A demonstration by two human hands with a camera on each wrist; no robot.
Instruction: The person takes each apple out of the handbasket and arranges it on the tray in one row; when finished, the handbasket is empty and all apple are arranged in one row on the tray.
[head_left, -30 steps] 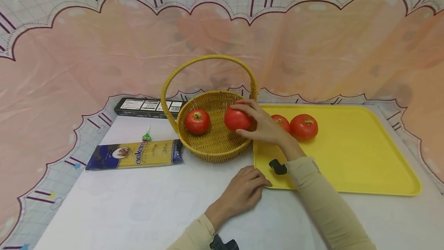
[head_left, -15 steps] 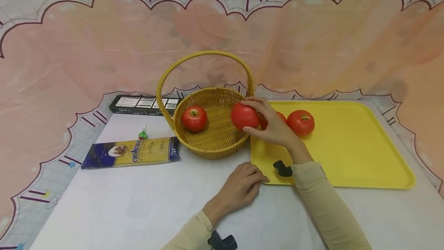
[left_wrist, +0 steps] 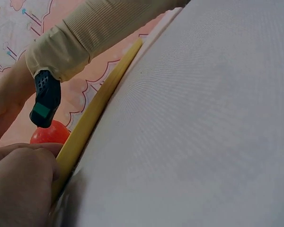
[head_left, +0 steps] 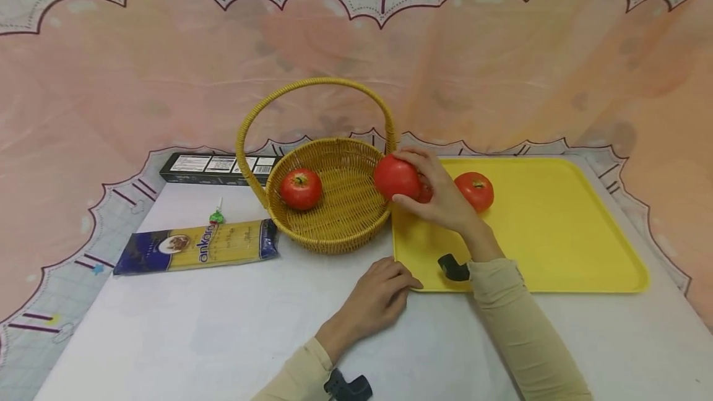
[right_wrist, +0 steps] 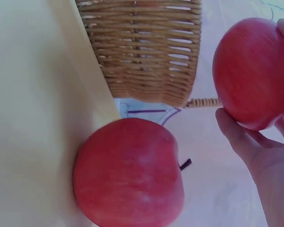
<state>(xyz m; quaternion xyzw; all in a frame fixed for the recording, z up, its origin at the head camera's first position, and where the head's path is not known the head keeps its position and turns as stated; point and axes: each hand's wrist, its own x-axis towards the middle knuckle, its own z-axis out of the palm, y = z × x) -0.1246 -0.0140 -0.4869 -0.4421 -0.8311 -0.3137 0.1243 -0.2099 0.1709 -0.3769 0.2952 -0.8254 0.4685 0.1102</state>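
My right hand [head_left: 442, 200] grips a red apple [head_left: 397, 177] above the tray's left edge, beside the wicker basket [head_left: 348, 203]. In the right wrist view the held apple [right_wrist: 253, 73] hangs clear of the basket [right_wrist: 142, 52], with another apple [right_wrist: 130, 175] on the tray below. One apple [head_left: 301, 189] lies in the basket's left part. Behind my right hand an apple [head_left: 425, 190] is partly hidden; another [head_left: 475, 191] sits to its right on the yellow tray [head_left: 557, 228]. My left hand [head_left: 374, 302] rests at the tray's near left corner, fingers touching the rim [left_wrist: 92, 116].
Left of the basket lie a pasta packet [head_left: 195, 246], a green-wrapped lollipop [head_left: 216, 216] and a black box [head_left: 217, 168]. The basket's tall handle [head_left: 317, 81] arches over it. A patterned cloth [head_left: 167, 79] hangs behind the table.
My right hand has moved rightward from over the basket to the tray's edge, carrying the apple. The left hand stays at the tray corner. The head view has shifted slightly.
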